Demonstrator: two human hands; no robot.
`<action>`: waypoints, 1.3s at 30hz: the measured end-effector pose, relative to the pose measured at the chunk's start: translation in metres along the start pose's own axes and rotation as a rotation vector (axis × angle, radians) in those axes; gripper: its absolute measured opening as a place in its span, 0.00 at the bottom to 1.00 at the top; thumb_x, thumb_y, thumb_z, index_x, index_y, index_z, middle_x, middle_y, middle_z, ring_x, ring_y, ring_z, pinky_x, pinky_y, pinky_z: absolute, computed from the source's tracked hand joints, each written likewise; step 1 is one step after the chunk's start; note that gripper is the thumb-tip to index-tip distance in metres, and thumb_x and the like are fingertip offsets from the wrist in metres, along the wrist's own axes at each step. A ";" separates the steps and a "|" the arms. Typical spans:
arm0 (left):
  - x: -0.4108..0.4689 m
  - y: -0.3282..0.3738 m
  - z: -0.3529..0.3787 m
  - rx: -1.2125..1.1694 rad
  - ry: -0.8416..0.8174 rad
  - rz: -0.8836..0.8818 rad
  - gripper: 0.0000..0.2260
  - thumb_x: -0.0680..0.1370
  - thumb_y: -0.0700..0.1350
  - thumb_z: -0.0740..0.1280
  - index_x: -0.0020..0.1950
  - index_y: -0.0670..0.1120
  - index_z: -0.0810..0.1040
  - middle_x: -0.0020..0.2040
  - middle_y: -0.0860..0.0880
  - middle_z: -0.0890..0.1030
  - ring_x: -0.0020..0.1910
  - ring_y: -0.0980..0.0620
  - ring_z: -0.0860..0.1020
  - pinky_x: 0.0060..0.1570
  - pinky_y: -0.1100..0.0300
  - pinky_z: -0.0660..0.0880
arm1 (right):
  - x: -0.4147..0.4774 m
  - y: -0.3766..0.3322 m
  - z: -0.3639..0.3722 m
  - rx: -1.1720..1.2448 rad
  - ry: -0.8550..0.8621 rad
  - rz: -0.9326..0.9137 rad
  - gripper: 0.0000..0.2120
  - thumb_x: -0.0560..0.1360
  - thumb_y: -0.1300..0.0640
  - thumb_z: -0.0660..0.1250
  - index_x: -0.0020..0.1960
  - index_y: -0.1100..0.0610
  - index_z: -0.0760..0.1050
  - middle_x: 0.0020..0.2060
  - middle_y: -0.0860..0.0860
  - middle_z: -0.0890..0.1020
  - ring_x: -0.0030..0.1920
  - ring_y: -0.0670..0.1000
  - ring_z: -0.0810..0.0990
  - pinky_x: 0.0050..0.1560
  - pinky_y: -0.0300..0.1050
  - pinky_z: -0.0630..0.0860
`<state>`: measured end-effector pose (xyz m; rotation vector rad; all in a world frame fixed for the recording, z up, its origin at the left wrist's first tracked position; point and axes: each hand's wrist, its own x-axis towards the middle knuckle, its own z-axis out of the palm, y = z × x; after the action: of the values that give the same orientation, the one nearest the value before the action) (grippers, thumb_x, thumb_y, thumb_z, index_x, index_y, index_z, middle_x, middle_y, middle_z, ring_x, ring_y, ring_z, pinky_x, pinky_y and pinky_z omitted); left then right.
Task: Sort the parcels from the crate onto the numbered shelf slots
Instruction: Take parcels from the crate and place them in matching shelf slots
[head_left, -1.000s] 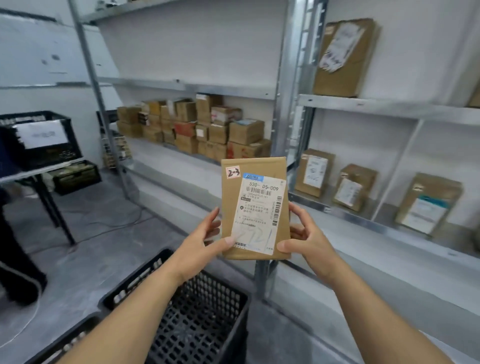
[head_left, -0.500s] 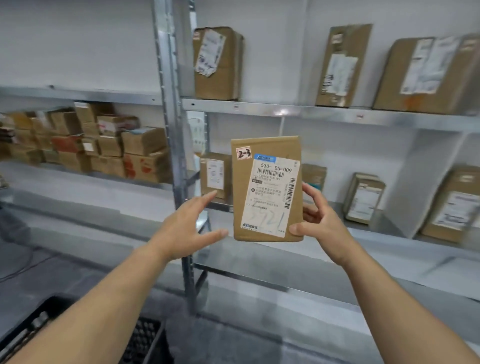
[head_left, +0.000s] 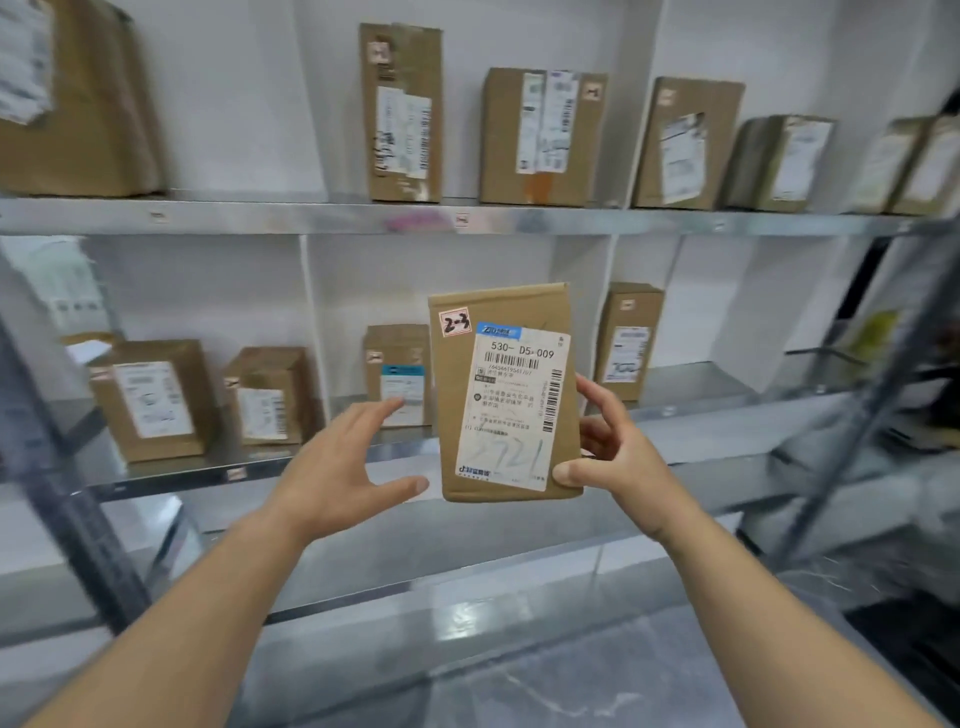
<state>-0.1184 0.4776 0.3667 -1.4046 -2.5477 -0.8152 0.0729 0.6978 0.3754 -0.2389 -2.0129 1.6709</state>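
Since half a second ago the view has swung right along the racking; the upright post has left the centre and the crate is gone. Head view: one brown parcel (head_left: 506, 395), tagged 2-3, stands upright before the middle shelf (head_left: 691, 410), pinched by the right hand (head_left: 618, 457). The left hand (head_left: 337, 467) hovers beside it, fingers spread, not touching. Four parcels stand on that shelf, at least six on the upper shelf (head_left: 311, 217).
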 end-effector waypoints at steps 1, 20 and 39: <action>0.007 0.004 0.006 -0.006 -0.014 0.019 0.39 0.69 0.63 0.71 0.76 0.56 0.57 0.72 0.56 0.65 0.69 0.56 0.66 0.66 0.56 0.67 | -0.003 0.001 -0.008 -0.004 0.031 0.003 0.41 0.53 0.55 0.75 0.62 0.34 0.68 0.52 0.51 0.83 0.54 0.48 0.82 0.46 0.38 0.77; 0.179 0.222 0.148 0.034 -0.148 0.271 0.40 0.70 0.64 0.69 0.76 0.57 0.55 0.73 0.53 0.64 0.70 0.53 0.65 0.67 0.54 0.67 | -0.029 0.020 -0.287 -0.022 0.331 -0.035 0.41 0.52 0.54 0.75 0.62 0.35 0.67 0.53 0.53 0.81 0.53 0.47 0.82 0.47 0.36 0.77; 0.317 0.332 0.287 0.039 -0.261 0.267 0.40 0.71 0.64 0.69 0.77 0.57 0.54 0.74 0.53 0.63 0.70 0.53 0.65 0.65 0.57 0.65 | 0.032 0.084 -0.493 -0.069 0.343 -0.010 0.41 0.56 0.54 0.76 0.63 0.32 0.64 0.56 0.51 0.81 0.57 0.49 0.80 0.47 0.39 0.79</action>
<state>0.0161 1.0014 0.3664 -1.8964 -2.4536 -0.5672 0.2698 1.1583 0.3592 -0.5031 -1.8101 1.4420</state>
